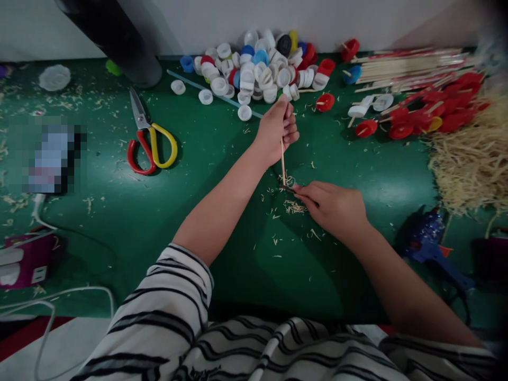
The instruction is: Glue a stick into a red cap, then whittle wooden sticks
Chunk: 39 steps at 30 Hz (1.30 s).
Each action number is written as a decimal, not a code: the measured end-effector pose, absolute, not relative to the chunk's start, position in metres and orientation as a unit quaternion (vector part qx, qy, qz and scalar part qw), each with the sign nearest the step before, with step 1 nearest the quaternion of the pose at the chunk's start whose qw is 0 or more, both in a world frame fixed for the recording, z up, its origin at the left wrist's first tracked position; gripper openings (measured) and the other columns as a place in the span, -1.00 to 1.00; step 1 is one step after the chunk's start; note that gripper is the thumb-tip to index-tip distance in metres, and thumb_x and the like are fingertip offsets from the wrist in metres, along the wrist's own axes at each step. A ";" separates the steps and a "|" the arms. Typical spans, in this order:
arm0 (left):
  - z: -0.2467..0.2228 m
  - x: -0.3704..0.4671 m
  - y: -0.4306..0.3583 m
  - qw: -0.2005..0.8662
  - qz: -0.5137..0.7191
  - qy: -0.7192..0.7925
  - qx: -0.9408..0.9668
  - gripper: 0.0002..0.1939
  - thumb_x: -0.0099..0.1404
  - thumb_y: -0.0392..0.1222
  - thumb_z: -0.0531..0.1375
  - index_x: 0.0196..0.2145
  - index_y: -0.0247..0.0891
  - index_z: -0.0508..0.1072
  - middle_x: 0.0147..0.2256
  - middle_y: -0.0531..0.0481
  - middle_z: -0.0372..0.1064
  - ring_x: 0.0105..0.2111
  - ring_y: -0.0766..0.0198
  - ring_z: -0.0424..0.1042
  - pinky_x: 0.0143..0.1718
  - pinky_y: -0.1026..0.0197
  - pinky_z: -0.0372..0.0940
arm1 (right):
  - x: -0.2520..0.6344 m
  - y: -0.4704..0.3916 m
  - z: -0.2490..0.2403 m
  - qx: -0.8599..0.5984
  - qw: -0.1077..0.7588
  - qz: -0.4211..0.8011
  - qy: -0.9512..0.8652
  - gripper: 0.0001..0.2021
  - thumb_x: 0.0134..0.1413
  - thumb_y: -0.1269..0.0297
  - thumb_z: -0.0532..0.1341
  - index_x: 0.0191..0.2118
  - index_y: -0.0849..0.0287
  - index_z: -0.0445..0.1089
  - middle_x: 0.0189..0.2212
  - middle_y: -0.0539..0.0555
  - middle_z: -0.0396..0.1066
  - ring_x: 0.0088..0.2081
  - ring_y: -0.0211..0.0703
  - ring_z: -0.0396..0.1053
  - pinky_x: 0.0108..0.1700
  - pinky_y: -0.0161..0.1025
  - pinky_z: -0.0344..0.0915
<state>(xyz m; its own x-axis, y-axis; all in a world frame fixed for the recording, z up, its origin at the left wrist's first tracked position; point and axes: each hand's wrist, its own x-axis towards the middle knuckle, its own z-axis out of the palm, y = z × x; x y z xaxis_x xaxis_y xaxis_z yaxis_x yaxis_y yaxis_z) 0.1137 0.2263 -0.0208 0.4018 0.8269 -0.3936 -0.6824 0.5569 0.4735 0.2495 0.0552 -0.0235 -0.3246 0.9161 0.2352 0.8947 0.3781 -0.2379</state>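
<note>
My left hand [275,129] is closed around a thin wooden stick [283,161], whose lower end points down toward me. My right hand [335,209] pinches a small dark blade [287,188], which meets the stick at that lower end; most of the tool is hidden by the fingers. Curled wood shavings [296,207] lie in a small pile just below the blade, with loose bits scattered around. Beyond my left hand is a heap of plastic bottle caps [257,69], mostly white, with some red, blue and yellow.
Scissors [152,145] with red and yellow handles lie left on the green table [159,222]. A phone [50,159], a purple power block [29,259] and a dark bottle [119,42] are also left. Right are stick bundles [408,69], red caps [436,114], straw-like shavings [472,159] and a blue glue gun [431,243].
</note>
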 end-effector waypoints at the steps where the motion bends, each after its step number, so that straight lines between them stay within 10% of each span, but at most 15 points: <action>1: -0.021 0.114 0.226 0.828 0.456 0.303 0.119 -0.46 0.53 0.12 0.22 -0.49 -0.24 0.17 -0.58 0.22 -0.11 -0.72 0.60 -0.07 -0.67 0.45 -0.12 | 0.250 0.054 -0.023 -0.554 0.167 0.032 -0.815 -0.75 0.50 0.20 0.20 -0.11 0.03 0.66 -0.24 -0.08 0.70 -0.23 -0.25 0.62 -0.43 -0.21 0.10; 24: -0.024 0.104 0.231 0.838 0.427 0.300 0.159 -0.47 0.53 0.19 0.17 -0.46 -0.23 0.24 -0.61 0.22 -0.05 -0.71 0.54 -0.03 -0.65 0.40 -0.06 | 0.273 0.049 -0.025 -0.593 0.231 0.005 -0.771 -0.79 0.46 0.17 0.26 -0.07 0.05 0.66 -0.20 0.01 0.71 -0.21 -0.18 0.64 -0.40 -0.24 0.26; 39: 0.014 0.104 0.203 0.819 0.467 0.194 0.270 -0.38 0.50 0.34 0.10 -0.49 -0.24 0.26 -0.54 0.20 -0.28 -0.67 0.51 -0.19 -0.66 0.40 -0.14 | 0.275 0.048 -0.013 -0.716 0.134 -0.020 -0.685 -0.27 0.33 -0.44 0.07 -0.53 0.13 0.47 -0.52 0.11 0.48 -0.40 -0.12 0.39 -0.43 -0.16 -0.14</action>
<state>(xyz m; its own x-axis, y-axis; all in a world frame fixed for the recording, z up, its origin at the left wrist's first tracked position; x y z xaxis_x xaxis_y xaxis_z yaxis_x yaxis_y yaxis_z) 0.1043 0.2028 0.0144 0.4884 0.8702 -0.0655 -0.6614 0.4181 0.6227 0.2749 0.0482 -0.0134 0.0615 0.9754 0.2118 0.9861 -0.0266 -0.1638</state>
